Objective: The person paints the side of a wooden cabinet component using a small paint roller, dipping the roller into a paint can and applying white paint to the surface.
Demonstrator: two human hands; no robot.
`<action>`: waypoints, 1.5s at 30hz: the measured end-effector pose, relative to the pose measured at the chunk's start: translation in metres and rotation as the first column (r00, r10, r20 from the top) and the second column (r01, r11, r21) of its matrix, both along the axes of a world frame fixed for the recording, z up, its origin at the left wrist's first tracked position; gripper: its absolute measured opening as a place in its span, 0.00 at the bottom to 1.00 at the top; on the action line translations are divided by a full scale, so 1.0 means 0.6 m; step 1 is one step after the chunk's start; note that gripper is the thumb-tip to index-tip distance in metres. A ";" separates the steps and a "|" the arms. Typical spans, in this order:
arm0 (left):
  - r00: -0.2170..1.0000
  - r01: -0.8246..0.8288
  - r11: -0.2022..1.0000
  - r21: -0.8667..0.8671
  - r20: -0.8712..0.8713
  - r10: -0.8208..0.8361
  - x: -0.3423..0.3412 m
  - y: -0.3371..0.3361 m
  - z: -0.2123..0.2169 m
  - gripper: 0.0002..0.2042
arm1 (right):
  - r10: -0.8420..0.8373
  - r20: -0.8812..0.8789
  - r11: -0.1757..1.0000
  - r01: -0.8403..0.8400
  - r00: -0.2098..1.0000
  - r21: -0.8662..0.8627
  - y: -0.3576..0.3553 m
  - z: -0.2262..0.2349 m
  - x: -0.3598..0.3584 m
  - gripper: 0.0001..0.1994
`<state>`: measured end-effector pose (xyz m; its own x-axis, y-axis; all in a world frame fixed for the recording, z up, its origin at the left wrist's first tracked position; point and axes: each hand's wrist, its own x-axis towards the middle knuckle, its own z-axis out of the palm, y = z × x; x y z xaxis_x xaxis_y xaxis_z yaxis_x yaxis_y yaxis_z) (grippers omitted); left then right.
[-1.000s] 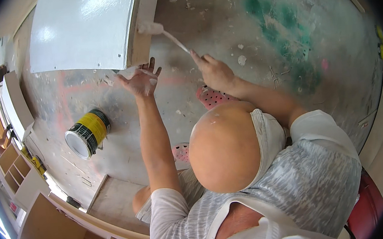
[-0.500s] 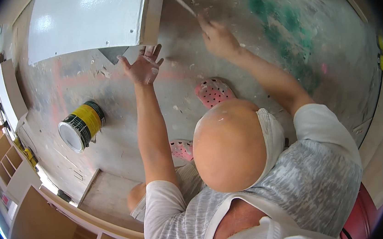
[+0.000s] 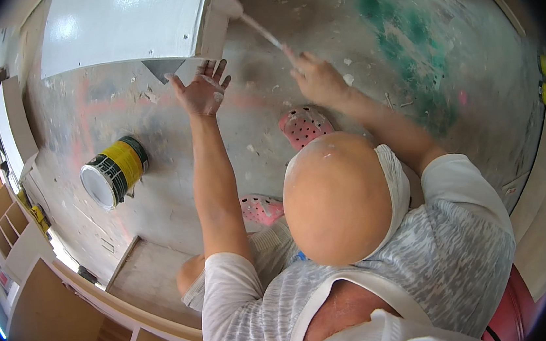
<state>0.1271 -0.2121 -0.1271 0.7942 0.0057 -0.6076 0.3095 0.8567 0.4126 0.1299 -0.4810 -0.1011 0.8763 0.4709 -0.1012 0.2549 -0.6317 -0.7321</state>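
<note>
My right hand (image 3: 321, 80) is closed around the thin handle of a small paint roller (image 3: 261, 29). The roller's white head rests at the side edge (image 3: 212, 28) of a large glossy white panel (image 3: 121, 27). Below the panel's near corner is my left hand (image 3: 204, 93), palm up with its fingers spread. White smears mark that palm. Its fingertips reach the panel's lower edge; whether they bear its weight I cannot tell. A grey triangular piece (image 3: 163, 68) shows under that edge.
On the stained floor, a black and yellow paint bucket (image 3: 114, 172) with a pale lid stands to the left. Pink clogs (image 3: 306, 126) are on my feet. Wooden cabinet parts (image 3: 51, 323) line the lower left, and a red rounded object (image 3: 512, 298) is at the lower right.
The roller head has come nearer along the panel's side edge, and my right hand has shifted slightly toward me. My left hand stays spread at the corner.
</note>
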 end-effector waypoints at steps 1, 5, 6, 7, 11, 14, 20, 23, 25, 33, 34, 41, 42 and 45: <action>1.000 0.021 1.000 0.006 0.006 -0.021 0.003 -0.003 0.002 0.51 | -0.037 0.092 0.999 0.038 0.995 -0.012 -0.004 -0.010 0.026 0.29; 0.997 0.076 0.997 0.009 0.027 -0.076 0.011 -0.011 0.008 0.53 | -0.070 0.228 0.996 0.082 0.971 -0.044 -0.008 -0.011 0.058 0.29; 0.997 0.075 0.997 0.006 0.026 -0.075 0.015 -0.016 0.009 0.53 | -0.068 0.227 0.996 0.081 0.971 -0.047 -0.014 -0.008 0.049 0.29; 0.997 0.081 0.997 0.013 0.013 -0.081 0.016 -0.020 0.011 0.55 | -0.026 0.167 0.995 0.041 0.986 -0.087 -0.019 -0.007 0.029 0.29; 0.995 0.086 0.996 -0.014 0.056 -0.086 0.019 -0.013 -0.002 0.52 | 0.076 0.071 0.997 -0.075 0.995 -0.024 -0.028 0.007 -0.052 0.29; 0.996 0.077 0.997 0.031 0.042 -0.078 0.014 -0.014 -0.004 0.52 | 0.114 -0.004 0.994 -0.114 0.994 -0.003 -0.045 0.037 -0.065 0.27; 0.993 0.109 0.993 0.050 0.031 -0.111 0.005 0.000 0.004 0.58 | 0.079 -0.009 0.939 -0.078 0.997 -0.335 -0.137 0.062 -0.004 0.23; 0.991 0.130 0.986 0.102 0.018 -0.132 0.009 -0.004 0.002 0.63 | 0.278 -0.001 0.849 -0.246 0.961 -0.467 -0.138 0.085 0.076 0.19; 0.991 0.130 0.987 0.098 0.008 -0.131 0.012 -0.016 -0.002 0.63 | 0.320 0.006 0.823 -0.274 0.948 -0.497 -0.105 0.111 0.107 0.20; 0.988 0.155 0.977 0.146 -0.006 -0.155 -0.003 0.006 0.004 0.60 | 0.359 0.002 0.864 -0.332 0.933 -0.379 -0.070 0.223 0.121 0.19; 0.988 0.151 0.978 0.144 -0.006 -0.152 -0.002 0.005 0.003 0.60 | 0.354 -0.020 0.853 -0.332 0.935 -0.403 -0.065 0.224 0.120 0.18; 0.994 0.112 0.986 0.127 -0.004 -0.113 -0.002 -0.001 0.000 0.60 | 0.393 0.090 0.849 -0.324 0.915 -0.417 -0.044 0.160 0.122 0.20; 0.994 0.108 0.989 0.102 0.015 -0.110 -0.003 0.003 -0.002 0.60 | 0.400 0.092 0.849 -0.330 0.912 -0.413 -0.046 0.175 0.121 0.20; 0.997 0.083 0.993 0.087 -0.016 -0.081 -0.004 0.011 0.004 0.59 | 0.318 -0.034 0.879 -0.308 0.948 -0.364 -0.055 0.251 0.120 0.18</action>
<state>0.1249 -0.2055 -0.1246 0.7867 -0.0058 -0.6173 0.3826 0.7892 0.4804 0.2022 -0.5138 0.0495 0.6940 0.6564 -0.2957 0.4985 -0.7345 -0.4604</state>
